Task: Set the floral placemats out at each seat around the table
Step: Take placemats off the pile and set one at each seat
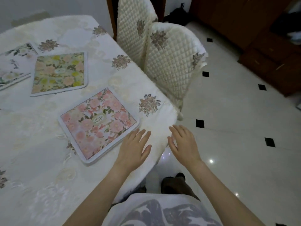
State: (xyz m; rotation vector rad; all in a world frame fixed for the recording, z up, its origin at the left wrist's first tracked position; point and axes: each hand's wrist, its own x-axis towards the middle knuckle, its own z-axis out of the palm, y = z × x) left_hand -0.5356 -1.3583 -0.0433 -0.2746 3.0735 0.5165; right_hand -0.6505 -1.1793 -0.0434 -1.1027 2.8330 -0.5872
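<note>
The square pink flowery placemat [98, 123] looks thin, light and bendy. Both the left hand [135, 148] and right hand [183, 142] are open, holding nothing. Grab its near edge.

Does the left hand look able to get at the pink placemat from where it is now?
Probably yes. The left hand lies open right at the near corner of the pink placemat, fingers straight, and nothing sits between them. The right hand hovers off to the side, past the table edge.
</note>
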